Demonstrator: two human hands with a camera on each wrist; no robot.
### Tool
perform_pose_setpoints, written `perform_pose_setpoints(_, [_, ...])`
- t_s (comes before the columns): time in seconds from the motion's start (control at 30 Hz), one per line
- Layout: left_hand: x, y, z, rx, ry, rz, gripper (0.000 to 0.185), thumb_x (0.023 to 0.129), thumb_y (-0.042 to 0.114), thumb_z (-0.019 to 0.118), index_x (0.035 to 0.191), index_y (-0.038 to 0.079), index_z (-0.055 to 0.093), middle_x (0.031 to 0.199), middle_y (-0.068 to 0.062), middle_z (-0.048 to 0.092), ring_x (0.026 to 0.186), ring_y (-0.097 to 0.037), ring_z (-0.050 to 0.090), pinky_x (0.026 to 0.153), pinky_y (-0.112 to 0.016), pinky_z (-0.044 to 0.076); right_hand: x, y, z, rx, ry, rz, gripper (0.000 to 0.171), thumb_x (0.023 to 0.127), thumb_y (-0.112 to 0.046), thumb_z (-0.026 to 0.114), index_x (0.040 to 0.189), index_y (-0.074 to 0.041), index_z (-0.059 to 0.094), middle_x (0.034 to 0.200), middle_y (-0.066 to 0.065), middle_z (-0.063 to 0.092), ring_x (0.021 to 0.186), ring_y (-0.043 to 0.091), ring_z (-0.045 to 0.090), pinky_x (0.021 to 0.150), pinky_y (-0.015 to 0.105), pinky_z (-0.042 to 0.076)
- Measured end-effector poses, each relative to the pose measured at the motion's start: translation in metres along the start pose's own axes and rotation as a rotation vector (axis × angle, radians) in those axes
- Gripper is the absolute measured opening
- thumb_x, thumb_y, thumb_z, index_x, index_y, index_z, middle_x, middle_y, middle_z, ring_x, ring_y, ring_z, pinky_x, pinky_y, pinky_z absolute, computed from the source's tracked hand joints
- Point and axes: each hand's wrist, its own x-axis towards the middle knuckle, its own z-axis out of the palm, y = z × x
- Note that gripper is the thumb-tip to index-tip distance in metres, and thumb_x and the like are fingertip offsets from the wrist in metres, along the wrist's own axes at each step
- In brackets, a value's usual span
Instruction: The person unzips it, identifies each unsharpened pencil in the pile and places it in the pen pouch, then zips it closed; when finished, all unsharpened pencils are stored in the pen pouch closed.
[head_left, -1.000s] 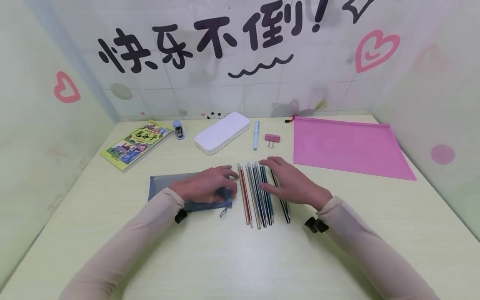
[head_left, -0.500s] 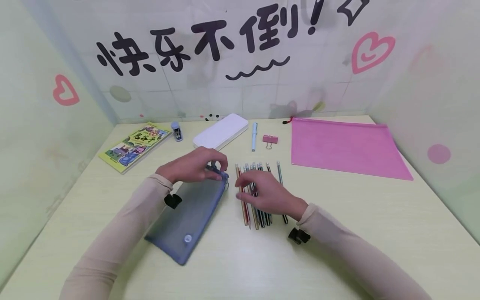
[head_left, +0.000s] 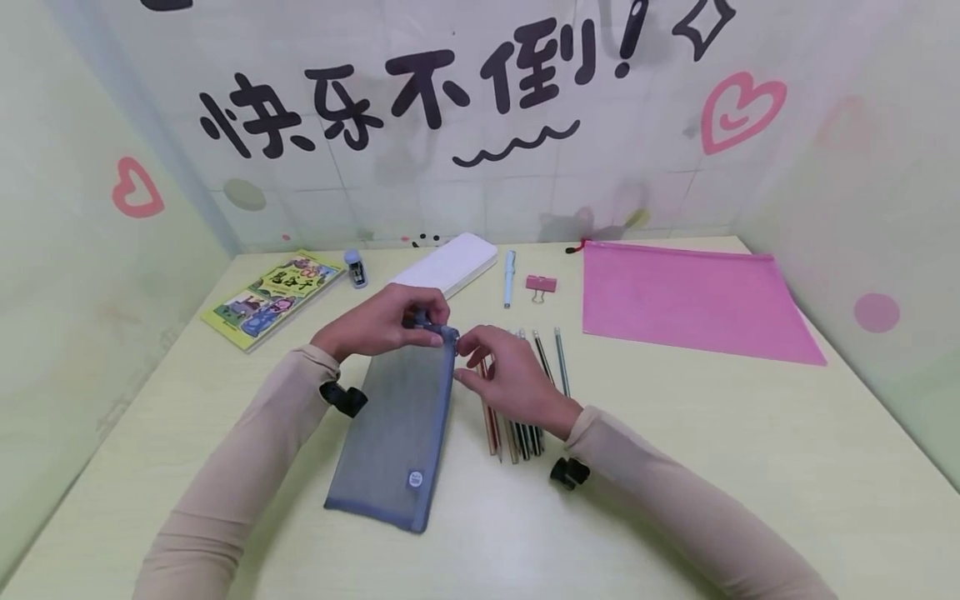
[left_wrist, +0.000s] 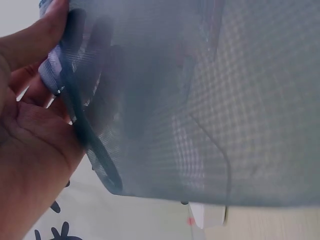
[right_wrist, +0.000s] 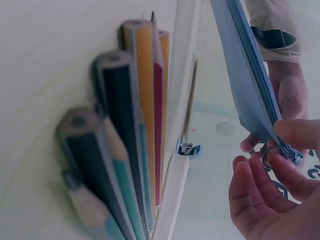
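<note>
While our left hand (head_left: pixel 378 327) grips the top end of the grey mesh pouch (head_left: pixel 397 433), our right hand (head_left: pixel 510 379) pinches its zipper pull (right_wrist: pixel 280 150).
We have the pouch lying lengthwise on the desk (head_left: pixel 675 467), just left of the row of pencils (head_left: pixel 525 429); our right fingers curl over those pencils, thumb and forefinger closed on the pull.

Fingers (right_wrist: pixel 295 134) pinch zipper pull (right_wrist: pixel 280 151) beside pencils (right_wrist: pixel 135 130).

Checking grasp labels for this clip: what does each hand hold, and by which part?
The left hand grips the grey mesh pouch at its far zipper-end corner. The right hand pinches the zipper pull there.
</note>
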Motion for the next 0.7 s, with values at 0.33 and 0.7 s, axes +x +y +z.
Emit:
perform_pose_setpoints(0.33, [-0.002, 0.0, -0.001, -0.076, 0.028, 0.023, 0.022, 0.095, 0.015, 0.069, 0.117, 0.016, 0.071, 0.103, -0.003, 0.072, 0.084, -0.022, 0.06, 0.075, -0.03, 0.053, 0.001, -0.002, -0.005, 0.081, 0.006, 0.003, 0.02, 0.095, -0.016, 0.068, 0.114, -0.011, 0.07, 0.111, 0.003, 0.072, 0.093, 0.014, 0.067, 0.075, 0.026, 0.06])
perform_pose_setpoints(0.7, [-0.002, -0.013, -0.003, -0.121, 0.084, -0.018, 0.016, 0.097, 0.015, 0.067, 0.11, 0.013, 0.076, 0.107, -0.004, 0.074, 0.086, -0.02, 0.06, 0.075, -0.028, 0.05, 0.004, -0.007, -0.002, 0.016, 0.029, -0.035, 0.01, 0.095, -0.016, 0.068, 0.101, -0.013, 0.076, 0.099, -0.002, 0.076, 0.085, 0.01, 0.065, 0.066, 0.02, 0.054])
